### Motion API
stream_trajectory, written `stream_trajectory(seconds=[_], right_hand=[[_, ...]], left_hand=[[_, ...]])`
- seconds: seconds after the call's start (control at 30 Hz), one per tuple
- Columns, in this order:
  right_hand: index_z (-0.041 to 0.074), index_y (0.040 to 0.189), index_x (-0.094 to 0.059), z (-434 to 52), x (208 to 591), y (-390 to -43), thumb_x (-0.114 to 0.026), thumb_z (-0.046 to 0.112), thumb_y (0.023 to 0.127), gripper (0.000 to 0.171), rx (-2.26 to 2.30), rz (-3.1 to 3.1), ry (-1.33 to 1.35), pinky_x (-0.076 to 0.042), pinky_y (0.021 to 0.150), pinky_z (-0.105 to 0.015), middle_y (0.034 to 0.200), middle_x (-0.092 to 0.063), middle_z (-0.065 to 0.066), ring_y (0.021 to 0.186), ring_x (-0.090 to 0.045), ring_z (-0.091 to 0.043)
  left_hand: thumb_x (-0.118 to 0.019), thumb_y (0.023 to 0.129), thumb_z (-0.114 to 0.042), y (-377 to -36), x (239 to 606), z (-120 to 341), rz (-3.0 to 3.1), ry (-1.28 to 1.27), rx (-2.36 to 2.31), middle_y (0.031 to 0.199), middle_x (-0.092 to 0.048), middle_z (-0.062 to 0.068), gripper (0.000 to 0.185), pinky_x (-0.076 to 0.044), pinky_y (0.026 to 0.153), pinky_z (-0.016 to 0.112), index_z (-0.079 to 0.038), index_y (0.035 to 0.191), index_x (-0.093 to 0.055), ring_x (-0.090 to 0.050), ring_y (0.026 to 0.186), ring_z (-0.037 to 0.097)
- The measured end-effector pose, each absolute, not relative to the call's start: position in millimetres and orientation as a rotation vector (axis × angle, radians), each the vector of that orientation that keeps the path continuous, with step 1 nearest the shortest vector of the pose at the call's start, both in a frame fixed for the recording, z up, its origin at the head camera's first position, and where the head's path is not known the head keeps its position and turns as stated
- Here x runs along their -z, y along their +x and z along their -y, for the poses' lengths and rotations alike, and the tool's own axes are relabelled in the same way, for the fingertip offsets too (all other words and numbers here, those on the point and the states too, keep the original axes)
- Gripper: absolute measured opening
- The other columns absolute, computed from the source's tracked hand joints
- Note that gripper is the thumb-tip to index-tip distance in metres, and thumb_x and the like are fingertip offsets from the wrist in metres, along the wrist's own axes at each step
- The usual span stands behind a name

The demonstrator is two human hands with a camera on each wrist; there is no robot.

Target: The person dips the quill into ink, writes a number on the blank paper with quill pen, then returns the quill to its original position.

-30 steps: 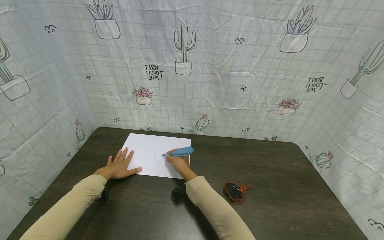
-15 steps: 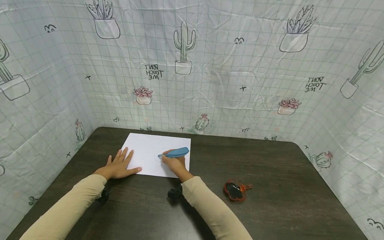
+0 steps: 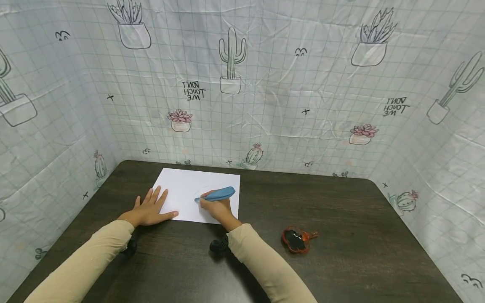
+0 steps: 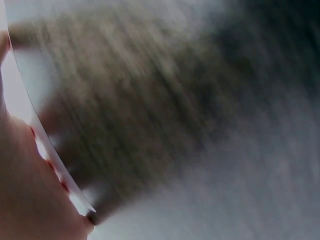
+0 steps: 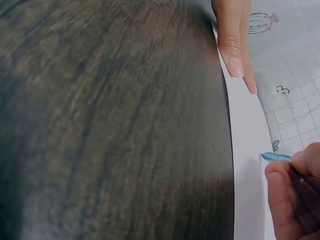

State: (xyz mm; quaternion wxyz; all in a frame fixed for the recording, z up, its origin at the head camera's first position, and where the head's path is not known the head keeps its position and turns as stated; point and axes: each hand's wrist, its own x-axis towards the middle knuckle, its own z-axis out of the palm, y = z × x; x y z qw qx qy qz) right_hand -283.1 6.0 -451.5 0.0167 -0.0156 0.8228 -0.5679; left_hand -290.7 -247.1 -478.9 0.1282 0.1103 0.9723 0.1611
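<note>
In the head view a white sheet of paper (image 3: 182,179) lies at the back left of the dark table. My left hand (image 3: 147,210) rests flat on its left side, fingers spread. My right hand (image 3: 219,209) pinches a blue pen (image 3: 219,194), narrow at the tip and broad like a feather at the back. The pen's tip is at the paper, beside a faint curved line. In the right wrist view the blue tip (image 5: 272,156) shows between thumb and fingers, at the white sheet. The left wrist view shows part of my left hand (image 4: 35,185) at the paper's edge.
A translucent orange-red, flower-shaped object (image 3: 295,240) with a dark middle and a short handle lies right of my right forearm. Dark wood tabletop (image 3: 341,214) extends around it. A white cloth (image 3: 273,105) printed with cacti stands behind and at both sides.
My right hand has moved left and slightly toward me with the pen, its tip travelling across the paper to the left side of the faint curve. My left hand has stayed put.
</note>
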Motion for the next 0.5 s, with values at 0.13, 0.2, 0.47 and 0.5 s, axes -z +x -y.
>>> stream_trajectory(seconds=[0.13,0.2,0.47,0.5], right_hand=[[0.012,0.09,-0.074,-6.5,450.9,-282.4,-0.074,0.017,0.082,0.01,1.737,-2.561,-0.066,-0.045,0.061,-0.024,0.075,-0.072,0.0,0.067,-0.059,-0.008],[0.012,0.09,-0.074,-6.2,451.1,-282.1,-0.074,0.017,0.081,0.01,1.735,-2.558,-0.056,-0.045,0.061,-0.024,0.074,-0.072,0.001,0.067,-0.061,-0.008],[0.013,0.089,-0.074,-5.5,449.5,-281.1,-0.074,0.018,0.082,0.009,1.722,-2.568,-0.042,-0.044,0.059,-0.022,0.074,-0.072,0.003,0.068,-0.062,-0.007],[0.013,0.089,-0.074,-5.4,449.4,-281.1,-0.074,0.018,0.081,0.009,1.726,-2.57,-0.041,-0.044,0.059,-0.022,0.074,-0.072,0.003,0.068,-0.062,-0.007]], left_hand=[[-0.038,0.08,-0.083,-290.7,478.5,246.9,-2.831,0.323,-0.468,0.157,0.008,0.026,0.114,0.012,0.101,0.073,-0.002,0.154,-0.005,0.011,0.142,0.047],[-0.038,0.08,-0.083,-289.8,478.1,246.6,-2.831,0.321,-0.467,0.157,0.008,0.026,0.114,0.012,0.101,0.073,-0.002,0.154,-0.005,0.011,0.143,0.047],[-0.039,0.081,-0.082,-289.3,477.4,246.6,-2.825,0.324,-0.483,0.157,0.009,0.025,0.113,0.013,0.101,0.073,-0.002,0.154,-0.005,0.011,0.142,0.047],[-0.039,0.081,-0.082,-289.4,477.2,246.6,-2.826,0.325,-0.481,0.158,0.009,0.025,0.113,0.012,0.101,0.073,-0.002,0.154,-0.005,0.011,0.143,0.047]])
